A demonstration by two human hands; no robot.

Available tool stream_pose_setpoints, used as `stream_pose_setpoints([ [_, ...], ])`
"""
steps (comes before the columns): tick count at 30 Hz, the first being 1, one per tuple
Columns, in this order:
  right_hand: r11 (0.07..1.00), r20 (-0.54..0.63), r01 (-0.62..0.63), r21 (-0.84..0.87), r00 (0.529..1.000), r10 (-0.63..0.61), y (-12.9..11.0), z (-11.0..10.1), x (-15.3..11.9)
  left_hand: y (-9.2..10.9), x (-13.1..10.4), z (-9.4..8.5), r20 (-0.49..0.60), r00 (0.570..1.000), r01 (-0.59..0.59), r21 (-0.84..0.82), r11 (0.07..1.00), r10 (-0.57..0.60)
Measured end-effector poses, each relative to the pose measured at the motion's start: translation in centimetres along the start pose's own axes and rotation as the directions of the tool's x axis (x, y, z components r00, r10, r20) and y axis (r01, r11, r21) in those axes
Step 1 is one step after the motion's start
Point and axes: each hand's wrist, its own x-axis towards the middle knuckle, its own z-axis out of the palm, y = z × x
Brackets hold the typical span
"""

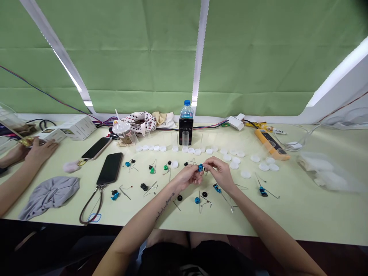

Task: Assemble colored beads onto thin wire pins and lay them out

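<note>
Near the middle of the table [304, 214], my left hand [188, 178] holds a small blue metal part [200, 167] between its fingertips. My right hand [220, 171] meets it from the right, fingers pinched at the part's edge; whatever they grip there is too small to make out. Around my hands lie groups of small parts: a blue round piece [197, 200] beside a black one [204, 194], a blue clamp-like piece [217, 188] under my right wrist, and another blue piece [263, 191] farther right. Thin metal keys and rods lie with them.
White round caps [234, 165] and clear tubes line the back. A phone [186, 131] showing a timer leans before a bottle [187, 110]. Two phones, a grey cloth [50, 195] and a drink cup [122, 129] are left; a yellow meter [271, 143] is right. Another person's hands are far left.
</note>
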Motion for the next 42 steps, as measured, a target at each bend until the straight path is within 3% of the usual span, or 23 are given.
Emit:
stream_pose_setpoints([
  [4, 0.981, -0.001, -0.148, 0.125, 0.989, 0.149, 0.5, 0.0, 0.0, -0.1, -0.1, 0.3, 0.018, 0.999, -0.032, 0.025, 0.999, 0.032],
  [7, 0.954, -0.034, -0.227, 0.193, 0.971, 0.238, 1.0, -0.2, 0.2, 0.0, -0.4, 1.1, -0.029, 0.982, -0.183, 0.062, 0.981, 0.185],
  [9, 0.938, -0.050, -0.260, 0.228, 0.959, 0.277, 1.2, -0.4, 0.4, 0.1, -0.7, 1.7, -0.136, 0.925, -0.323, 0.209, 0.923, 0.355],
  [11, 0.924, -0.045, -0.283, 0.258, 0.952, 0.304, 1.4, -0.4, 0.4, 0.3, -1.0, 2.1, -0.175, 0.823, -0.425, 0.441, 0.791, 0.540],
  [13, 0.914, -0.021, -0.301, 0.274, 0.948, 0.318, 1.5, -0.4, 0.4, 0.6, -1.3, 2.3, -0.089, 0.750, -0.475, 0.617, 0.627, 0.656],
  [16, 0.924, -0.009, -0.292, 0.247, 0.953, 0.303, 1.5, -0.1, 0.2, 0.9, -1.5, 2.3, 0.037, 0.724, -0.505, 0.710, 0.491, 0.689],
  [18, 0.954, -0.047, -0.244, 0.176, 0.965, 0.256, 1.4, 0.1, -0.1, 0.9, -1.7, 2.4, 0.030, 0.731, -0.486, 0.725, 0.489, 0.682],
  [21, 0.992, -0.114, -0.126, -0.017, 0.986, 0.124, 1.1, 0.3, -0.4, 1.1, -1.7, 2.3, -0.045, 0.757, -0.437, 0.707, 0.556, 0.652],
  [24, 0.984, -0.097, 0.001, -0.177, 0.995, -0.018, 0.6, 0.3, -0.6, 1.2, -1.4, 1.9, -0.119, 0.806, -0.410, 0.595, 0.691, 0.580],
  [27, 0.969, -0.030, 0.085, -0.234, 0.995, -0.095, 0.3, 0.3, -0.6, 1.3, -0.9, 1.2, -0.129, 0.883, -0.380, 0.367, 0.849, 0.451],
  [30, 0.975, -0.007, 0.078, -0.209, 0.997, -0.081, 0.3, 0.3, -0.5, 1.2, -0.6, 0.6, -0.095, 0.938, -0.315, 0.165, 0.934, 0.333],
  [33, 0.993, -0.032, 0.006, -0.118, 0.999, -0.010, 0.4, 0.3, -0.4, 1.2, -0.6, 0.4, -0.061, 0.958, -0.279, 0.030, 0.960, 0.280],
  [37, 0.998, -0.050, -0.063, 0.006, 0.997, 0.063, 0.4, 0.3, -0.3, 1.3, -0.6, 0.2, -0.001, 0.981, -0.196, -0.069, 0.978, 0.196],
  [42, 0.998, -0.067, -0.061, 0.034, 0.996, 0.063, 0.2, 0.3, -0.4, 0.9, -0.2, -0.1, 0.076, 0.990, -0.109, -0.124, 0.986, 0.119],
])
